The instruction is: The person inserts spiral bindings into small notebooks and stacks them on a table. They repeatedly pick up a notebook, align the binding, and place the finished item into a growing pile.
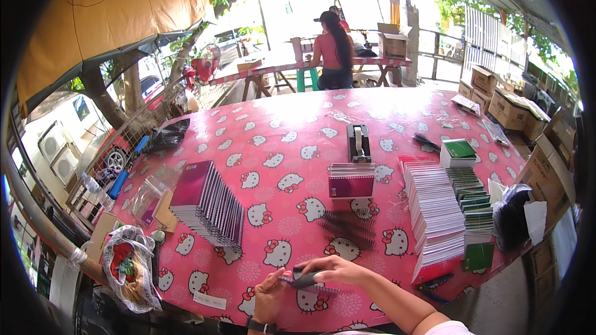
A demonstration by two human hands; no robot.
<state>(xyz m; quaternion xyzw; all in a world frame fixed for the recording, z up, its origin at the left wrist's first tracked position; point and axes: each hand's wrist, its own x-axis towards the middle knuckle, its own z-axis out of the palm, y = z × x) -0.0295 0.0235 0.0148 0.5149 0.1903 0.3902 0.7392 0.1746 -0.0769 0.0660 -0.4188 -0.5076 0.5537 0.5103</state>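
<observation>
Tablecloth of glossy pink, printed with white cat faces and red bows (pixel 279 118), covers the wide table, and a black tape dispenser with a pale roll (pixel 358 144) stands near its middle. Just on the near side of the dispenser sits a short stack of pads with a purple front cover (pixel 351 187); nearer still lies a loose heap of thin black spiral coils (pixel 349 229), between the dispenser and the hands. Left of the dispenser and nearer, a tall stack of purple spiral-bound notebooks (pixel 208 201) rises. To the dispenser's right runs a long row of white-paged pads with reddish covers (pixel 434 211), and beyond it on that side a narrower row of green-covered booklets (pixel 475 201). Far left of the dispenser and nearer is a clear plastic bag of coloured scraps (pixel 130 267).

Well on the near side of the dispenser, slightly to its left, a narrow black object (pixel 304 281) is at the hands. The right hand (pixel 329 268) has its fingers clamped on it. The left hand (pixel 270 291) meets its left end, fingers bent in close together; blur leaves me unable to tell whether they grip it.
</observation>
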